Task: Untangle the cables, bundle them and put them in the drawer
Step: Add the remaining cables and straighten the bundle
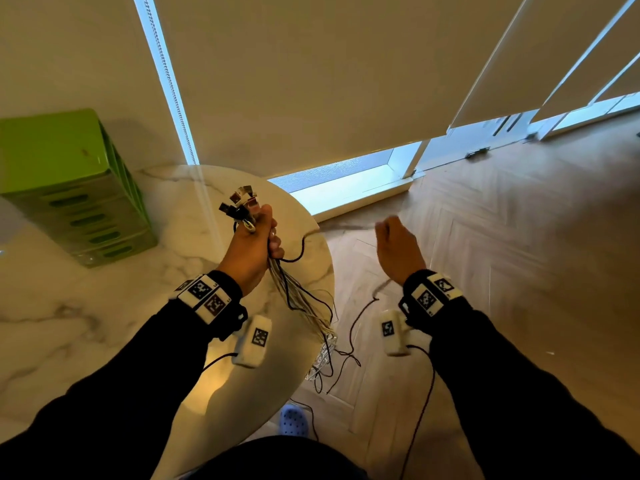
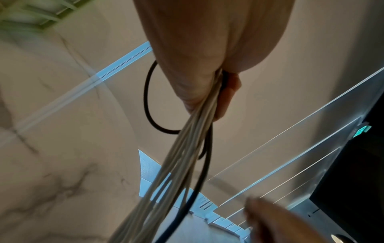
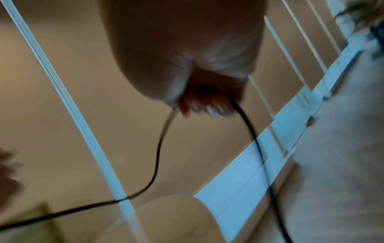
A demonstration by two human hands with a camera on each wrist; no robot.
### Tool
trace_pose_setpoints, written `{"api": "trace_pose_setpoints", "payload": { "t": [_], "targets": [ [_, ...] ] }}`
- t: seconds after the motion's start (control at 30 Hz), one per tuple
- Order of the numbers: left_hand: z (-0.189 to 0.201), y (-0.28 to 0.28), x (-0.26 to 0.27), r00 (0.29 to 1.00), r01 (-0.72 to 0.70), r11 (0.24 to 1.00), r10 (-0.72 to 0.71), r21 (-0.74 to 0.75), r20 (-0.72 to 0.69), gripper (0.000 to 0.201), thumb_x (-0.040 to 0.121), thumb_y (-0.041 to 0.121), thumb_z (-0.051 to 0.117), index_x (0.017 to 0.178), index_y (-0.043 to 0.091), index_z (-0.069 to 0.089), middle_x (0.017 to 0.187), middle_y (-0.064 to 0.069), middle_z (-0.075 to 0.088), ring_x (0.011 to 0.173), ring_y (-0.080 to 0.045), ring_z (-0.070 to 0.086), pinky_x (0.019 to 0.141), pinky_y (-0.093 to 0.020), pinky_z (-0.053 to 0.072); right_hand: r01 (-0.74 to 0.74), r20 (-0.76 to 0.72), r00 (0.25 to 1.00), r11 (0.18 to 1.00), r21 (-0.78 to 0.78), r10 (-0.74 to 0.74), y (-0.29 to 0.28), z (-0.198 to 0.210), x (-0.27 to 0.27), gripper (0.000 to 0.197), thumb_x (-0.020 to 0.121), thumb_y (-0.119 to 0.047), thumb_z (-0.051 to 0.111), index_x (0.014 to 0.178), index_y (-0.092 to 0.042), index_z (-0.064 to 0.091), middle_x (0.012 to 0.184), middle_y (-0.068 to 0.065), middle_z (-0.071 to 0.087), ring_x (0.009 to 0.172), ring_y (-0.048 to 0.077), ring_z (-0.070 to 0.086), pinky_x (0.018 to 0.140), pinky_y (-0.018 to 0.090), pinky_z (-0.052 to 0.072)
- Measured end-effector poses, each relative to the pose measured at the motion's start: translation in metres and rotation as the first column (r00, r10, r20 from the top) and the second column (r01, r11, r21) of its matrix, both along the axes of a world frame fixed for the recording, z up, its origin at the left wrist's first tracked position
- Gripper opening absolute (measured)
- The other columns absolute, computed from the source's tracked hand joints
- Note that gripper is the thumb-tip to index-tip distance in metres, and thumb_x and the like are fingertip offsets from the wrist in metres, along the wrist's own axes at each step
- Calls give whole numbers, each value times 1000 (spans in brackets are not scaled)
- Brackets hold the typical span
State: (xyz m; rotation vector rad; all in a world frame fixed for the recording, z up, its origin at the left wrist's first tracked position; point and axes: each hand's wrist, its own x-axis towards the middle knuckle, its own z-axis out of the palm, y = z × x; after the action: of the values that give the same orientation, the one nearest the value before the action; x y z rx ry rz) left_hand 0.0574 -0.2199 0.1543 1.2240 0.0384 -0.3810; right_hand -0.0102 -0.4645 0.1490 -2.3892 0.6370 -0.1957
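Home living space: herringbone wooden floor (image 1: 502, 237), cream roller blinds (image 1: 294, 81) over floor-level windows, round marble-patterned tabletop (image 1: 86, 306), green plastic drawer unit (image 1: 69, 185).

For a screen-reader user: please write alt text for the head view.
The left hand grips a bunch of cables by their plugs above a marble table; the right hand pulls one black cable aside. A green drawer unit stands behind.

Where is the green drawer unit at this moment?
In the head view the green drawer unit stands at the far left of the marble table, left of the left hand, which grips the cables.
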Motion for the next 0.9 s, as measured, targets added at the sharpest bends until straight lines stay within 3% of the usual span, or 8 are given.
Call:
{"api": "trace_pose_setpoints", "payload": {
  "t": [0.07, 0.13, 0.2, 0.33, 0.47, 0.63, 0.73, 0.9],
  "targets": [
    [3, 3, -4, 999, 47, 998, -48, -45, -11, 34, 107, 36, 45, 80, 15, 44, 62, 5, 38, 51, -7, 35, 51, -22, 33, -59, -477, 879, 993, -105, 1, -22, -22, -10, 30, 100, -32, 46, 121, -10, 48, 127, 16, 53, 113, 33, 53, 94, 39, 44],
    [9, 5, -8, 995, 99, 992, -100, -83, -8, 35, 106, 37, 45, 80, 14, 46, 60, 5, 37, 51, -7, 35, 51, -21, 34, -211, -645, 759, 971, -111, 91, -18, -32, -20, 56, 91, -34, 59, 140, -18, 40, 152, 15, 30, 137, 35, 35, 112, 46, 34],
    [14, 5, -12, 989, 146, 984, -147, -106, 1, 36, 106, 38, 44, 80, 12, 48, 59, 4, 36, 51, -7, 34, 50, -21, 34, -376, -493, 800, 926, 35, 343, 9, -25, -22, 66, 88, -31, 67, 147, -24, 38, 161, 8, 21, 148, 28, 23, 118, 43, 27],
    [18, 2, -15, 983, 180, 978, -181, -104, 1, 37, 106, 39, 44, 80, 12, 48, 58, 4, 37, 50, -8, 37, 51, -21, 36, -628, -156, 715, 724, 284, 681, 75, 3, -22, 50, 96, -31, 64, 142, -23, 46, 141, -1, 56, 123, 8, 53, 97, 20, 40],
    [18, 5, -10, 986, 157, 987, -154, -38, 57, 39, 105, 42, 44, 81, 11, 49, 61, 1, 40, 56, -13, 44, 57, -26, 41, -696, -26, 717, 718, 7, 696, 101, 22, -15, 26, 100, -28, 58, 121, -12, 55, 101, 6, 71, 84, 16, 63, 73, 24, 48],
    [14, 6, -6, 993, 108, 993, -106, -41, 57, 40, 106, 41, 45, 91, 5, 56, 75, -8, 61, 71, -23, 68, 72, -34, 57, -655, -39, 736, 696, -296, 676, 93, 25, -8, 21, 106, -27, 44, 110, -11, 56, 98, 6, 58, 83, 19, 52, 71, 30, 41],
    [15, 8, -4, 991, 117, 992, -113, -45, 71, 38, 106, 39, 43, 98, 5, 58, 90, -12, 72, 85, -31, 75, 77, -36, 62, -548, 47, 819, 805, -228, 571, 89, 27, -9, 16, 108, -22, 38, 107, -11, 51, 91, -2, 45, 75, 14, 41, 64, 21, 33],
    [17, 15, -6, 978, 184, 979, -192, 90, 87, 41, 106, 41, 42, 110, 5, 62, 109, -11, 76, 65, -18, 69, 57, -23, 51, -385, 103, 916, 921, -51, 388, 80, 29, -4, 24, 108, -33, 30, 98, -17, 46, 90, -2, 46, 75, 13, 46, 67, 32, 37]
  ]
}}
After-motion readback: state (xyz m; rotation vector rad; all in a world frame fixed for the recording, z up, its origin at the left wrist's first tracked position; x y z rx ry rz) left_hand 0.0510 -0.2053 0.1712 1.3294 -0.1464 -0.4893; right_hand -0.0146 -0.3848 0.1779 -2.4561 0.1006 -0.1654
